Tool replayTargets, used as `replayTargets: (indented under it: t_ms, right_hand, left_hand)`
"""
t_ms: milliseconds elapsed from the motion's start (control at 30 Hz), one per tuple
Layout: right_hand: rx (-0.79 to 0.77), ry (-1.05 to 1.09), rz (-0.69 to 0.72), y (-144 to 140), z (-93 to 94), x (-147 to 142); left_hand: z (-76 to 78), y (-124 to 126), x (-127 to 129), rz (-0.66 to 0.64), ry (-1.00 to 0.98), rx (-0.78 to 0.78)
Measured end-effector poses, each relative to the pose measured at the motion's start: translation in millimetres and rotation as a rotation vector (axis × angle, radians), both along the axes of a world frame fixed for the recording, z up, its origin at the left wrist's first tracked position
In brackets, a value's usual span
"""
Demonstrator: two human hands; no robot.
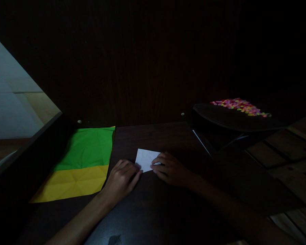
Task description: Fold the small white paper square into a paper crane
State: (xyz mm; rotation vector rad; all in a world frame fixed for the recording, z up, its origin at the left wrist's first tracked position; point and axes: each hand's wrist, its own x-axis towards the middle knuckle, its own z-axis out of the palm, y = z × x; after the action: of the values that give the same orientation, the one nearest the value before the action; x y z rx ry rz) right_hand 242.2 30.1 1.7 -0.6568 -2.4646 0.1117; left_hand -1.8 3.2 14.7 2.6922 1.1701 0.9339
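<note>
A small white piece of paper (145, 159), looking folded, lies on the dark wooden tabletop (148, 136). My left hand (123, 176) is at its lower left corner, fingers curled in and thumb stretched along the near edge. On the opposite side, my right hand (170, 170) has its bent fingertips on the paper and its thumb at the near right corner. Both hands hold the paper against the surface. To the left of my left hand lie creased sheets, one green (88, 148) and one yellow (79, 182), with the green partly over the yellow.
A dark wooden panel (142, 68) rises behind the tabletop, and a raised board (48, 143) borders the left. On a dark raised shelf (219, 117) at the right sits a pile of small pink, red and yellow pieces (242, 106). Wooden slats (283, 146) show beyond it.
</note>
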Motion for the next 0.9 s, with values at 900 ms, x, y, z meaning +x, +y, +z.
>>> replayTargets:
  t_ms: [900]
  right_hand:
    - [-0.007, 0.024, 0.055, 2.1, -5.4, 4.4]
  left_hand:
    - [-8.8, 2.5, 0.0, 0.051, -0.048, -0.100]
